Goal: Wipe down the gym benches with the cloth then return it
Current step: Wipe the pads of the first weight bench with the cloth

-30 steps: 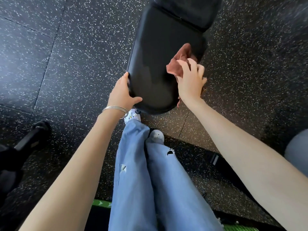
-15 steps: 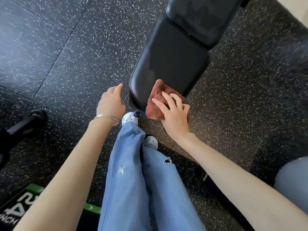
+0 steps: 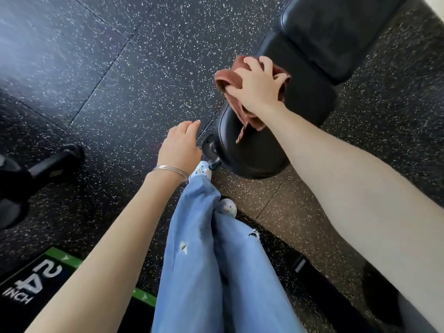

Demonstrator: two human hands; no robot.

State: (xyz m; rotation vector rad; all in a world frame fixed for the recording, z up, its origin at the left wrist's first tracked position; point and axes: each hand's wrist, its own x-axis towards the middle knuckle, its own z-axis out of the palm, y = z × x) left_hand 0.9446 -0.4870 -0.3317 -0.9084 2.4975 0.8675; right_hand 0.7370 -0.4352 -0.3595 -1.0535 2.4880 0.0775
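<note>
Bench pad [image 3: 305,92] glossy smooth vinyl; cloth [image 3: 228,78] matt terry.

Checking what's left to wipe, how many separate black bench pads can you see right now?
2. The seat pad is nearest, with the cloth under the right hand. The back pad lies beyond it, running out of frame, so more may be hidden.

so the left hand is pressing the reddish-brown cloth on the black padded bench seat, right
Not quite: the head view shows the right hand pressing the reddish-brown cloth on the black padded bench seat. The left hand hangs empty beside the seat.
</note>
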